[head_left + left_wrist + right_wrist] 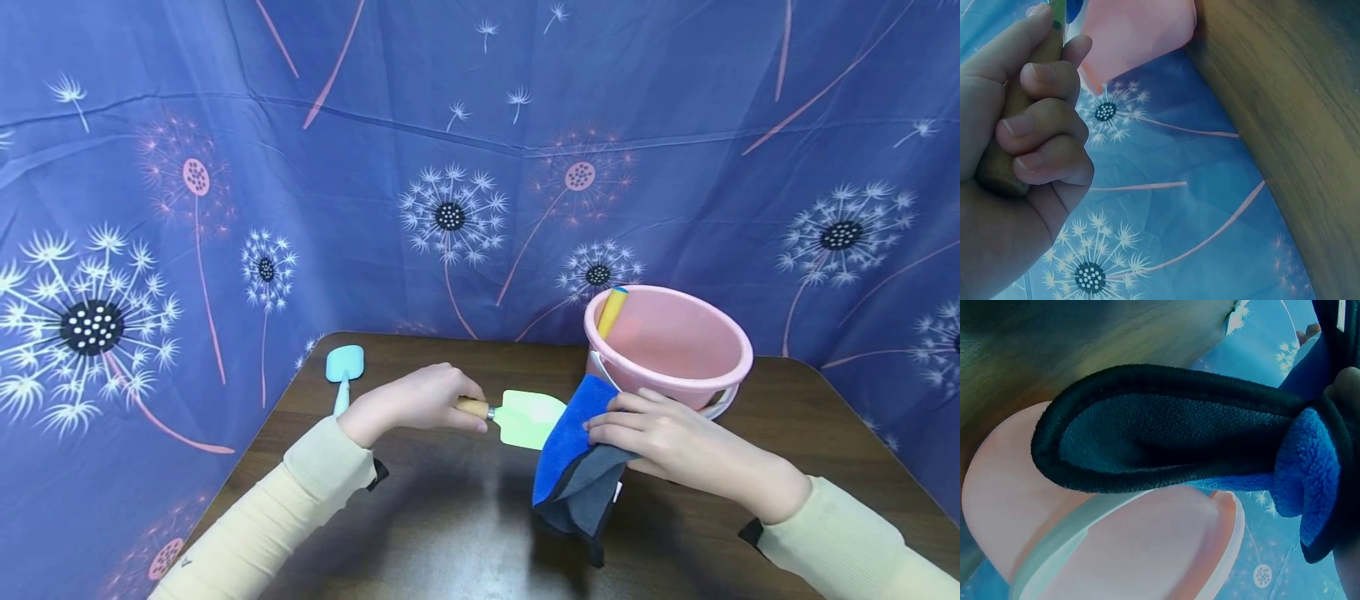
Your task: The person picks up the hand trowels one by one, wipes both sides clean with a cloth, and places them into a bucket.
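Dark brown wood grain marks the desk (450, 517), bounded at the far edge and both sides by dandelion-printed blue fabric (337, 208). Over the desk's middle, we see the left hand (427, 406) wrapped round the handle (472, 407) of a green shovel (521, 417); the right hand (667, 433) pinches a blue-and-grey cloth (573, 442) covering the blade's right end. We find a pink bucket (690, 325) far right, a pale-blue scoop (345, 364) far left.

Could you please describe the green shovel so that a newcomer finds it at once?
Find the pink bucket on the brown table, then the blue-and-grey cloth before it. Left of that cloth, the left hand grips the shovel. Its green blade and wooden handle distinguish it from the light-blue shovel.
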`<state>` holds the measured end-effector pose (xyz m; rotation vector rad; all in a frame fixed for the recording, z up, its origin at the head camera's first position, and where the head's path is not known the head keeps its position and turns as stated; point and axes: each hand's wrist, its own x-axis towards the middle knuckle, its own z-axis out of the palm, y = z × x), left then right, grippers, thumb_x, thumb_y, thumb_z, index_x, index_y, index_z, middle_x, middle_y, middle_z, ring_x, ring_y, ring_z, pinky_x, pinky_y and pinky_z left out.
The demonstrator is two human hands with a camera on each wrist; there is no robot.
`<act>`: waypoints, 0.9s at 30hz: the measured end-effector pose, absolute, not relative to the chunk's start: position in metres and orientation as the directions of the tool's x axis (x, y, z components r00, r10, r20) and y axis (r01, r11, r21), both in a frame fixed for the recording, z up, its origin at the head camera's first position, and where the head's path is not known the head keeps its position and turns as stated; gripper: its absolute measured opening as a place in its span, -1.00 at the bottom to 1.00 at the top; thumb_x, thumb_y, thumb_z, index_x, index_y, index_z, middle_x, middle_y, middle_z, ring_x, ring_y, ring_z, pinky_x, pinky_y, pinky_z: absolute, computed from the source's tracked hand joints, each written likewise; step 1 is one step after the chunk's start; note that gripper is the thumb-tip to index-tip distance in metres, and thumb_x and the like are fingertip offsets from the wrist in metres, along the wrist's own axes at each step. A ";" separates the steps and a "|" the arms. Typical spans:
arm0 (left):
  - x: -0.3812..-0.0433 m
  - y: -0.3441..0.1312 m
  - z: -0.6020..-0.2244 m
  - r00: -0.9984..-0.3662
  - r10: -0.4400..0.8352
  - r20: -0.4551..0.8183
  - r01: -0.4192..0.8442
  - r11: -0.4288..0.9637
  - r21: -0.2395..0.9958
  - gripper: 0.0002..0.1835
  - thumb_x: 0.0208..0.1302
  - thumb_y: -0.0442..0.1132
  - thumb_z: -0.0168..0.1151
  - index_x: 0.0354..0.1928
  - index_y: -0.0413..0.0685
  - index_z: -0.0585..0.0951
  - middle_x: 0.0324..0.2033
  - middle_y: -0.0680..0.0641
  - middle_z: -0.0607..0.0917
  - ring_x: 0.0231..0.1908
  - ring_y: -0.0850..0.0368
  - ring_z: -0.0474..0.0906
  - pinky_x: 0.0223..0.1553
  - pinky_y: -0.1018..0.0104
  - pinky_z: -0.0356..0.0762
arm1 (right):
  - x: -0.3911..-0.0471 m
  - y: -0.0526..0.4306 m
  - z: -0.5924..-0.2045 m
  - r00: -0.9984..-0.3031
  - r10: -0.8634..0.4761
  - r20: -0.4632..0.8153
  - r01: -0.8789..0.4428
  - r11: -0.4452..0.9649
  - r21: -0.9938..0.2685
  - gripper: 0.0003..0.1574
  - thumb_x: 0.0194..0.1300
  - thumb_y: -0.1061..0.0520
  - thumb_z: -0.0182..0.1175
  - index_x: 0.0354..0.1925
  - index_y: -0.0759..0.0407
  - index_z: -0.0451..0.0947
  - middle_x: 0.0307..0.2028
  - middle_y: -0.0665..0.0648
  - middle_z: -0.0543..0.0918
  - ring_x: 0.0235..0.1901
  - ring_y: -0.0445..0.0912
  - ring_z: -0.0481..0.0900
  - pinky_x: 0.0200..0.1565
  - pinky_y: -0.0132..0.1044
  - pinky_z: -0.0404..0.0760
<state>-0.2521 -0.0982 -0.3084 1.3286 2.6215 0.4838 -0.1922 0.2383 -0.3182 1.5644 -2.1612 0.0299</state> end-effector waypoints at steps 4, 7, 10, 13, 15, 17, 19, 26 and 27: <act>-0.251 -0.103 -0.308 -0.594 0.804 0.012 0.754 0.551 0.357 -0.83 0.20 -0.01 0.28 -0.42 0.10 0.60 -0.68 0.21 0.34 -0.69 0.36 0.16 -0.58 0.46 0.16 | -0.191 0.243 -0.319 -0.254 -0.889 0.381 -0.895 0.365 0.255 -0.56 0.34 -0.16 0.08 0.06 0.01 0.53 0.00 -0.09 0.61 -0.01 -0.13 0.47 -0.04 -0.32 0.38; -0.251 -0.105 -0.309 -0.598 0.801 0.016 0.749 0.552 0.365 -0.84 0.19 -0.01 0.29 -0.42 0.11 0.60 -0.69 0.22 0.33 -0.69 0.38 0.16 -0.58 0.47 0.15 | -0.189 0.246 -0.319 -0.265 -0.888 0.375 -0.892 0.373 0.253 -0.55 0.33 -0.16 0.08 0.07 0.02 0.52 0.02 -0.07 0.60 -0.01 -0.12 0.46 -0.02 -0.32 0.35; -0.250 -0.108 -0.310 -0.603 0.797 0.021 0.745 0.554 0.373 -0.85 0.18 -0.02 0.30 -0.42 0.12 0.60 -0.68 0.22 0.33 -0.68 0.38 0.15 -0.58 0.47 0.15 | -0.189 0.249 -0.320 -0.252 -0.886 0.390 -0.898 0.364 0.248 -0.53 0.29 -0.13 0.16 0.08 0.04 0.52 0.03 -0.05 0.60 -0.02 -0.10 0.46 -0.01 -0.31 0.33; -0.249 -0.111 -0.310 -0.609 0.793 0.027 0.742 0.557 0.374 -0.84 0.18 -0.01 0.30 -0.42 0.12 0.60 -0.68 0.22 0.32 -0.68 0.38 0.14 -0.58 0.47 0.14 | -0.190 0.251 -0.322 -0.216 -0.880 0.424 -0.906 0.343 0.250 -0.51 0.29 -0.16 0.14 0.07 0.07 0.53 0.02 -0.03 0.60 -0.03 -0.09 0.47 -0.01 -0.30 0.33; -0.248 -0.113 -0.310 -0.612 0.790 0.028 0.738 0.559 0.379 -0.84 0.18 -0.02 0.30 -0.42 0.12 0.60 -0.68 0.22 0.32 -0.68 0.38 0.13 -0.58 0.46 0.13 | -0.191 0.252 -0.323 -0.186 -0.872 0.454 -0.911 0.326 0.253 -0.51 0.31 -0.17 0.09 0.06 0.09 0.53 0.01 -0.02 0.60 -0.05 -0.08 0.48 -0.01 -0.29 0.35; -0.248 -0.116 -0.310 -0.616 0.787 0.025 0.733 0.562 0.384 -0.84 0.18 -0.01 0.29 -0.43 0.12 0.59 -0.69 0.21 0.30 -0.69 0.37 0.12 -0.59 0.46 0.12 | -0.192 0.253 -0.324 -0.170 -0.864 0.473 -0.915 0.317 0.249 -0.50 0.36 -0.18 0.01 0.05 0.10 0.54 0.01 -0.01 0.60 -0.05 -0.07 0.48 0.00 -0.29 0.34; -0.248 -0.119 -0.310 -0.621 0.783 0.021 0.729 0.569 0.380 -0.83 0.19 -0.01 0.29 -0.45 0.13 0.57 -0.69 0.21 0.29 -0.69 0.37 0.10 -0.59 0.46 0.11 | -0.193 0.255 -0.324 -0.159 -0.858 0.488 -0.920 0.308 0.243 -0.49 0.38 -0.18 -0.05 0.05 0.12 0.54 0.00 0.00 0.60 -0.06 -0.07 0.49 0.01 -0.29 0.33; -0.250 -0.125 -0.306 -0.650 0.759 0.009 0.707 0.601 0.372 -0.78 0.20 0.01 0.27 -0.51 0.16 0.52 -0.70 0.22 0.24 -0.69 0.38 0.07 -0.58 0.46 0.09 | -0.192 0.259 -0.323 -0.157 -0.848 0.506 -0.921 0.311 0.235 -0.43 0.42 -0.18 -0.16 0.04 0.15 0.55 0.00 0.01 0.61 -0.07 -0.07 0.50 0.09 -0.36 0.27; -0.250 -0.125 -0.306 -0.654 0.757 0.009 0.703 0.603 0.377 -0.80 0.20 0.01 0.27 -0.50 0.16 0.54 -0.70 0.22 0.24 -0.69 0.38 0.08 -0.59 0.45 0.09 | -0.192 0.259 -0.322 -0.169 -0.847 0.504 -0.921 0.318 0.226 -0.42 0.42 -0.19 -0.17 0.04 0.14 0.55 0.00 0.01 0.61 -0.07 -0.07 0.49 0.12 -0.39 0.25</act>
